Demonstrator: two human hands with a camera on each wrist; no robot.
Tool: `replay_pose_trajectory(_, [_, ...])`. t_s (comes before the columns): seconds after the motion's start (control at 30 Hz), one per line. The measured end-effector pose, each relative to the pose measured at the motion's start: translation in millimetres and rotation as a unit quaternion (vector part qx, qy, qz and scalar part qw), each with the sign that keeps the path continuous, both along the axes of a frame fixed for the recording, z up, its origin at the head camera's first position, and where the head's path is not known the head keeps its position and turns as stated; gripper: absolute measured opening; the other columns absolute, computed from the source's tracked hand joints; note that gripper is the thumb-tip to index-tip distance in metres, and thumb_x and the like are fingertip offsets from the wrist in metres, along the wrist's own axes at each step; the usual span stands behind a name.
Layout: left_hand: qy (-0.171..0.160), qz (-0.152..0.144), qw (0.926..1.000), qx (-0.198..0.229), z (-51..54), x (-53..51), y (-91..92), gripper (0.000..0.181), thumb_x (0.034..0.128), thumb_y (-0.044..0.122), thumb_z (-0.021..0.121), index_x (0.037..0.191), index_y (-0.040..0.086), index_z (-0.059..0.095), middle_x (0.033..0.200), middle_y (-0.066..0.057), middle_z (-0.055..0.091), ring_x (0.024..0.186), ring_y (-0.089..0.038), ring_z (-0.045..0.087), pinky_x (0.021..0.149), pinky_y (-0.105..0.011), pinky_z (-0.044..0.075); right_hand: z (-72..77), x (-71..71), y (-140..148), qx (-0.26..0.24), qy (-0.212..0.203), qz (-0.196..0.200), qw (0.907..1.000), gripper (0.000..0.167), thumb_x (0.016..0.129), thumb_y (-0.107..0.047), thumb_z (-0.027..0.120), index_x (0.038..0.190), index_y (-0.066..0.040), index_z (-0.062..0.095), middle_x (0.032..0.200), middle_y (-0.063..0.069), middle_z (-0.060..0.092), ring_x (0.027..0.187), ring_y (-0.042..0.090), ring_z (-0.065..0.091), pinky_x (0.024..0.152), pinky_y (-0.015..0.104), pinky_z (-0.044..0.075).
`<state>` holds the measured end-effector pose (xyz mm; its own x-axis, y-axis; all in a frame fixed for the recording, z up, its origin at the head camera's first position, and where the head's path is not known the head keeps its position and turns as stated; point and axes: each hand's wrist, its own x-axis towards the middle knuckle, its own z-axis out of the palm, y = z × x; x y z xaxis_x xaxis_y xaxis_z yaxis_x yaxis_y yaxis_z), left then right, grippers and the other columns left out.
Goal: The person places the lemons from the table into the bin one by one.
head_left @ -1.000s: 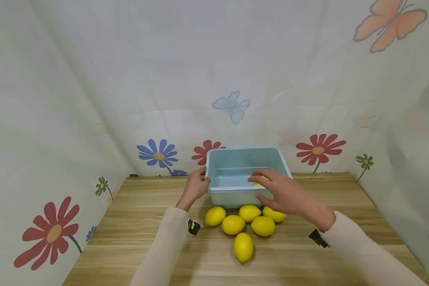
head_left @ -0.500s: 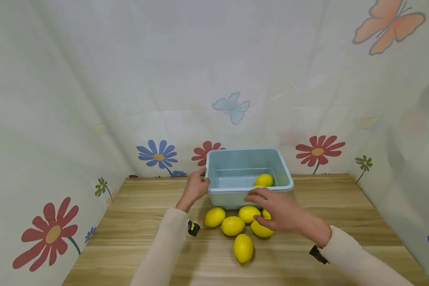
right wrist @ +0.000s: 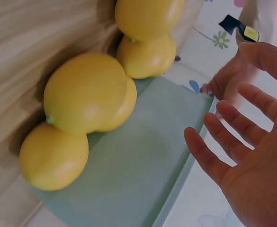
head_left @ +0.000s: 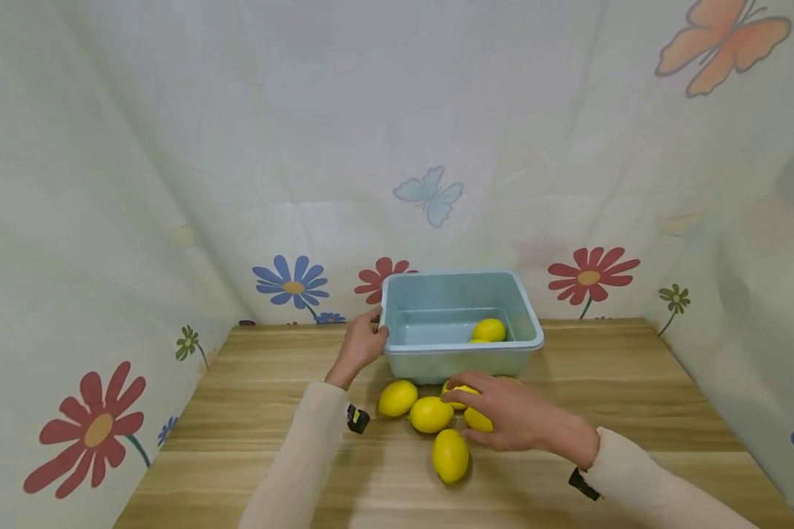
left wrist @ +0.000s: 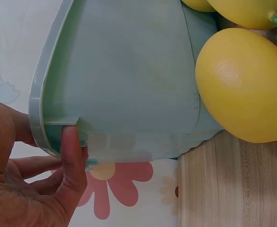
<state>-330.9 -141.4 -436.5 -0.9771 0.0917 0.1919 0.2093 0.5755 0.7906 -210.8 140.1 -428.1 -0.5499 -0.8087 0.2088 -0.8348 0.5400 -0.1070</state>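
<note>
My left hand point(head_left: 360, 344) grips the left rim of the pale blue bin point(head_left: 463, 360); in the left wrist view the thumb of the hand point(left wrist: 39, 184) presses the bin's outer side point(left wrist: 124, 71). Inside the bin, at the right, lie two lemons point(head_left: 489, 330). My right hand point(head_left: 519, 415) hovers over the lemons at the bin's front, partly hiding some of them. The right wrist view shows that hand point(right wrist: 256, 156) with spread fingers and nothing in it, apart from the lemons point(right wrist: 84, 92).
In front of the bin, several lemons point(head_left: 431, 415) lie on the wooden table point(head_left: 271, 411), one point(head_left: 451, 456) nearer the front. A patterned cloth point(head_left: 317, 184) hangs behind the bin and at both sides.
My right hand has moved from over the bin's front rim down toward the lemons in front, uncovering the lemons inside the bin. My left hand has stayed on the rim.
</note>
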Motion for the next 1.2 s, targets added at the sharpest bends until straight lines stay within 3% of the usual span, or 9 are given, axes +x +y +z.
replay_pose_trajectory(0.4, [0.002, 0.002, 1.0000, -0.004, 0.7, 0.9, -0.5, 0.049, 0.0952, 0.013, 0.053, 0.143, 0.001, 0.049, 0.126, -0.021, 0.064, 0.106, -0.032, 0.066, 0.078, -0.036, 0.059, -22.8, 10.0, -18.0, 0.033, -0.069, 0.040, 0.9963, 0.048, 0.091, -0.044, 0.065, 0.136, -0.029, 0.053, 0.140, -0.002, 0.052, 0.125, 0.019, 0.053, 0.102, 0.040, 0.049])
replay_pose_trajectory(0.53, [0.006, 0.000, 1.0000, -0.003, -1.3, 0.2, 0.0, 0.048, 0.0950, 0.013, 0.052, 0.142, 0.004, 0.050, 0.123, -0.020, 0.065, 0.102, -0.030, 0.067, 0.074, -0.033, 0.058, -33.4, 12.4, -20.4, 0.037, -0.069, 0.061, 0.9951, 0.049, 0.090, -0.045, 0.066, 0.136, -0.031, 0.052, 0.139, -0.002, 0.053, 0.125, 0.019, 0.053, 0.102, 0.039, 0.049])
replay_pose_trajectory(0.7, [0.005, -0.003, 1.0000, 0.005, -1.6, 0.3, 0.0, 0.050, 0.0947, 0.013, 0.052, 0.143, 0.001, 0.049, 0.125, -0.020, 0.065, 0.103, -0.032, 0.067, 0.080, -0.039, 0.059, -43.1, 12.4, -22.3, 0.036, -0.065, 0.080, 0.9940, 0.050, 0.089, -0.045, 0.068, 0.135, -0.032, 0.052, 0.136, -0.004, 0.053, 0.121, 0.018, 0.054, 0.098, 0.036, 0.051])
replay_pose_trajectory(1.03, [0.002, 0.001, 1.0000, 0.001, -1.4, -0.9, 1.0, 0.049, 0.0950, 0.013, 0.053, 0.143, 0.002, 0.049, 0.125, -0.020, 0.065, 0.103, -0.031, 0.067, 0.078, -0.036, 0.060, -47.1, 9.5, -26.3, 0.051, -0.066, 0.086, 0.9928, 0.049, 0.087, -0.043, 0.070, 0.133, -0.030, 0.055, 0.133, -0.006, 0.054, 0.118, 0.015, 0.054, 0.097, 0.033, 0.050])
replay_pose_trajectory(1.2, [-0.001, 0.000, 1.0000, 0.001, 0.4, 0.0, 1.6, 0.049, 0.0950, 0.012, 0.052, 0.143, 0.001, 0.049, 0.123, -0.020, 0.065, 0.100, -0.030, 0.067, 0.074, -0.034, 0.060, -51.5, 8.1, -27.9, 0.062, -0.046, 0.091, 0.9928, 0.046, 0.086, -0.043, 0.071, 0.128, -0.029, 0.059, 0.128, -0.006, 0.056, 0.114, 0.012, 0.054, 0.096, 0.030, 0.050])
